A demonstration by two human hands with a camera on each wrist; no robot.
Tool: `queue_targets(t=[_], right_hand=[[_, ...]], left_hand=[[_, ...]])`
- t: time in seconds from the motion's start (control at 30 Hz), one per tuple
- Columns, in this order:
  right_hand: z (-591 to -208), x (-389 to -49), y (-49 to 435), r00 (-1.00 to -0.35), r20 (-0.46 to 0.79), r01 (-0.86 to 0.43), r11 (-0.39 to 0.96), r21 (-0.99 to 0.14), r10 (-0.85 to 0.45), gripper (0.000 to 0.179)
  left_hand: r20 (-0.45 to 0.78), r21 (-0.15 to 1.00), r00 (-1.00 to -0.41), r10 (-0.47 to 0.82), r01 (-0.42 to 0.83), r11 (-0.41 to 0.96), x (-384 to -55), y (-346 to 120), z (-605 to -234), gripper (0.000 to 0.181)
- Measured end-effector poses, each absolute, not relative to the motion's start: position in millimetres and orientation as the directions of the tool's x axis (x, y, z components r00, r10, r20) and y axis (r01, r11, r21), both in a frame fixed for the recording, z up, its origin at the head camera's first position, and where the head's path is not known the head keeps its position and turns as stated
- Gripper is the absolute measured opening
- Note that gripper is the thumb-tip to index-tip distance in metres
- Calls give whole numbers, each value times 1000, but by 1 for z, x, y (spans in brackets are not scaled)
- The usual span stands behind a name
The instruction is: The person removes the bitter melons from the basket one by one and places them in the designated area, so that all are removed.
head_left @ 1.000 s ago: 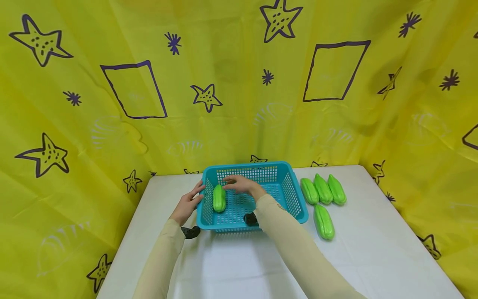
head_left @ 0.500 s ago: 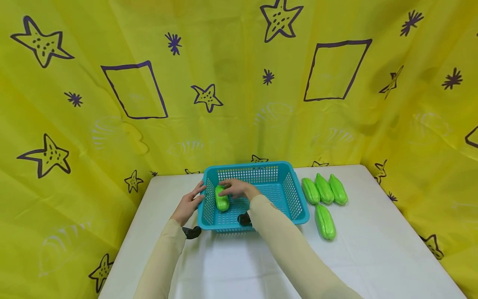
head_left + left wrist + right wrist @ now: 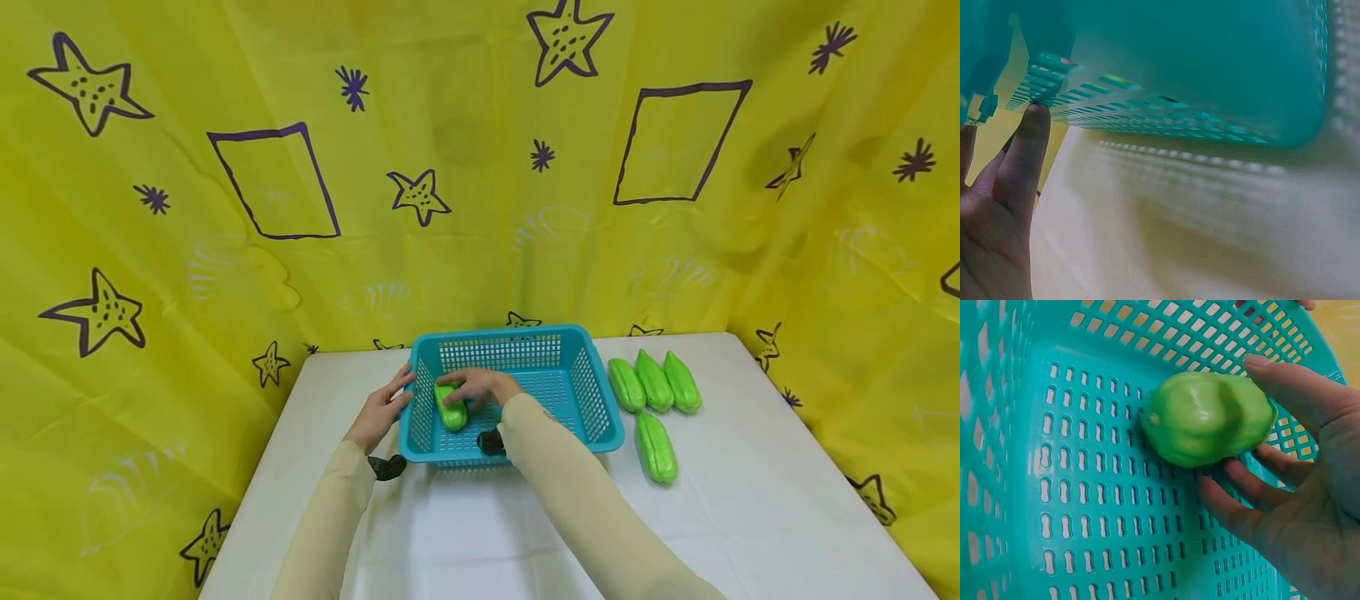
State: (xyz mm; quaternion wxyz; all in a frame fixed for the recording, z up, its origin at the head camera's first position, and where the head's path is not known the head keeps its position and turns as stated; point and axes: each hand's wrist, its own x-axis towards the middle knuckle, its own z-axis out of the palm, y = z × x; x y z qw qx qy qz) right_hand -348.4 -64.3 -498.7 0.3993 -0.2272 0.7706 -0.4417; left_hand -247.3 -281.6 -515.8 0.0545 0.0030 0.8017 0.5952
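Note:
A glossy green papaya-like fruit [image 3: 452,414] with lengthwise ridges lies at the left end of a turquoise plastic basket [image 3: 551,442]. My right hand [image 3: 480,387] reaches into the basket and holds this fruit. In the right wrist view, the thumb lies along one side of the fruit [image 3: 1200,419] and the curled fingers [image 3: 1235,506] are at the other. My left hand [image 3: 380,417] rests against the basket's left outer wall, fingers extended. In the left wrist view, a fingertip of the left hand [image 3: 1000,206] touches the perforated wall [image 3: 1104,109].
Right of the basket, several similar green fruits lie on the white table [image 3: 480,542]: a row of three [image 3: 654,382] and one nearer fruit [image 3: 656,448]. A yellow patterned curtain [image 3: 480,275] stands behind and at both sides.
My right hand has come down over the fruit from its right side. The fruit has shifted slightly right and toward me, and turned a little. The left hand stays at the basket.

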Motion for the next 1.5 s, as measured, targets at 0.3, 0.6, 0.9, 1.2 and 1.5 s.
queue_targets(t=[0.3, 0.6, 0.9, 1.2, 1.5], right_hand=[[-498, -345, -63, -566, -432, 40, 500, -865, -702, 60], [-497, -345, -61, -586, -428, 46, 499, -866, -688, 58], [-498, -345, -56, -601, -427, 34, 511, -859, -676, 56], [-504, -348, -51, -551, -451, -14, 548, -837, -702, 56], [-504, -352, -48, -502, -445, -99, 561, -822, -741, 58]], left_hand=[[-87, 954, -994, 66, -64, 293, -248, -283, -514, 49], [-93, 960, -993, 77, -69, 272, -240, -274, -495, 48], [-94, 957, -994, 61, -73, 282, -246, -279, -509, 48], [-94, 957, -993, 66, -72, 280, -247, -281, -514, 49], [-112, 952, -992, 55, -91, 292, -248, -281, -514, 48]])
